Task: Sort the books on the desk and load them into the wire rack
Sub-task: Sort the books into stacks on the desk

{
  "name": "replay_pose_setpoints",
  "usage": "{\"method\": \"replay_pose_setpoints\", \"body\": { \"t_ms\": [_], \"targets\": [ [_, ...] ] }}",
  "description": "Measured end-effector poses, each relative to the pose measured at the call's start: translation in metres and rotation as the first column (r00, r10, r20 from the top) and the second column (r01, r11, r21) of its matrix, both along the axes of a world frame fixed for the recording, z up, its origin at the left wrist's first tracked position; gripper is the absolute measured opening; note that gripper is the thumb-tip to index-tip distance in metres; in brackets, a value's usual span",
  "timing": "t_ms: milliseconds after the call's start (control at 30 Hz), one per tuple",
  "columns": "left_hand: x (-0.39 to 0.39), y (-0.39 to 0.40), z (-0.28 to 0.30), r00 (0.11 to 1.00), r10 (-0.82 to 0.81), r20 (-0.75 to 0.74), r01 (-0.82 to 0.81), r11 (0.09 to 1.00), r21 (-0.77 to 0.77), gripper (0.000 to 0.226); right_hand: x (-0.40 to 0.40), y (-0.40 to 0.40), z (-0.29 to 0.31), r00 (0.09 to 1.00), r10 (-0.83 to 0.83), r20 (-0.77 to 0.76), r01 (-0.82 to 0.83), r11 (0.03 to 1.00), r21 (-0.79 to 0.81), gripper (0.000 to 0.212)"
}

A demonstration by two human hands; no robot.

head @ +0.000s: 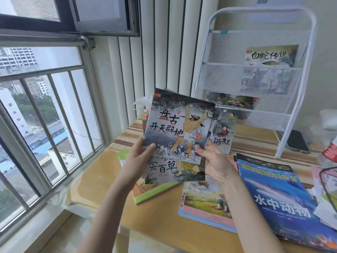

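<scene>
While several books lie along the desk's (102, 178) front edge, the left hand (139, 157) and right hand (215, 161) pinch a fanned handful of picture books (177, 128), apparently sorting titles before the wire rack (255, 73) at the desk's back.

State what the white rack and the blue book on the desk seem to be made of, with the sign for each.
White rack: apparently painted metal, with tubular frame and fine mesh pockets. Blue book: glossy paper cover, judging by the sheen on its print.
</scene>
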State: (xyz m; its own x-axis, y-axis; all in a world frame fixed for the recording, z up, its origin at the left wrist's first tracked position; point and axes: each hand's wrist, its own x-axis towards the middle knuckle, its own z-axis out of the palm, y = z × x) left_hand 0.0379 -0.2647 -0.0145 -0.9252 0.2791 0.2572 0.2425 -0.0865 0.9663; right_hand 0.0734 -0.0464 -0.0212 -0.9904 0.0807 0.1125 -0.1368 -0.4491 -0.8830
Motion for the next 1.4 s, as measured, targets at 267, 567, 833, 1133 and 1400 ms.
{"method": "replay_pose_setpoints", "body": {
  "t_ms": [267,567,833,1133,1400],
  "targets": [
    [0.001,0.053,0.006,0.954,-0.279,-0.109,0.287,0.955,0.069,0.029,0.033,0.060,0.020,0.982,-0.162,-0.102,0.180,0.961,0.209,0.022],
    [0.009,0.077,-0.002,0.949,-0.301,0.090,0.290,0.950,0.116,0.028,0.034,0.075,0.007,0.932,-0.344,-0.110,0.361,0.900,0.243,0.041],
    [0.018,0.077,-0.001,0.926,-0.351,0.136,0.305,0.911,0.278,0.029,0.033,0.068,-0.005,0.896,-0.435,-0.088,0.443,0.884,0.150,0.031],
    [0.031,0.101,0.009,0.918,-0.345,0.197,0.308,0.932,0.193,0.061,0.036,0.069,-0.005,0.922,-0.387,0.020,0.388,0.920,-0.049,0.032],
    [0.023,0.094,0.013,0.952,-0.275,0.136,0.245,0.948,0.204,0.055,0.042,0.079,0.002,0.888,-0.435,-0.148,0.442,0.897,0.019,0.012]
  ]
}}
